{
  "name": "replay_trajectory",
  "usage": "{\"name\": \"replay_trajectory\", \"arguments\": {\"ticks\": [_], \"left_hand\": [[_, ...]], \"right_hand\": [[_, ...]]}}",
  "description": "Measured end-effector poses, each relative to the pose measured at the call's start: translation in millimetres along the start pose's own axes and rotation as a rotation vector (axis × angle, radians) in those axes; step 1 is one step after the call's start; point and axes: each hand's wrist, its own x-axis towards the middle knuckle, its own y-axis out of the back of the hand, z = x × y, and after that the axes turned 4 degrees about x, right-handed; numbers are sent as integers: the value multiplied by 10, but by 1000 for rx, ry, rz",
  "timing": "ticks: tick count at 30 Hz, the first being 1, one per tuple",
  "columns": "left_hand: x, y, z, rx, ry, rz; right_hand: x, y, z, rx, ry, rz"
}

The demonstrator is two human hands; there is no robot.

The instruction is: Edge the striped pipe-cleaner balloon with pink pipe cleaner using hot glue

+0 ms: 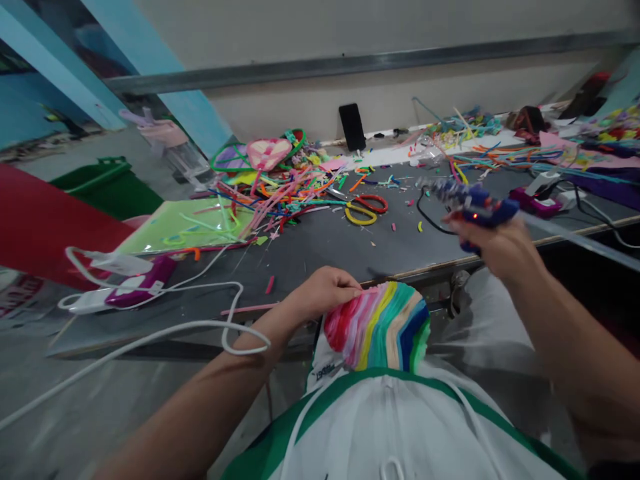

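My left hand [323, 291] pinches the top edge of a rainbow-striped piece made of pipe cleaners [383, 327], held against my lap at the table's front edge. Its bands run red, pink, yellow, green, tan, blue and green. My right hand [493, 243] is raised above the table's edge and grips a blue glue gun [475, 203] with a small red light lit; the gun is blurred and its nozzle points left. A black cord [425, 217] trails from it across the table.
The grey table [320, 247] holds a heap of coloured pipe cleaners [285, 190], red and yellow rings [367, 208], a green sheet [187, 227], a purple-and-white glue gun [135, 283] with white cable, a phone [352, 127] leaning on the wall, and more craft clutter at right [530, 157].
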Motion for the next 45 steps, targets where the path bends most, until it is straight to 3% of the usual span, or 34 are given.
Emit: {"name": "replay_trajectory", "arguments": {"ticks": [4,9,12,17,26,35,45], "left_hand": [[-28,15,99,4,7,16],[-32,42,173,9,-26,-20],[-30,50,179,30,-48,-24],[-32,55,183,50,-54,-27],[-61,39,194,58,-46,-7],[-64,54,197,84,-77,-16],[-61,62,190,106,-113,-2]], "right_hand": [[-679,-197,-98,0,-20,-102],[-1027,-239,-33,-167,272,-270],[-1100,-258,48,-129,389,-315],[-1207,-302,172,-108,413,-252],[-1283,-284,273,-365,470,-188],[-1254,-369,383,-432,473,-107],[-1286,-432,418,-375,381,-173]]}}
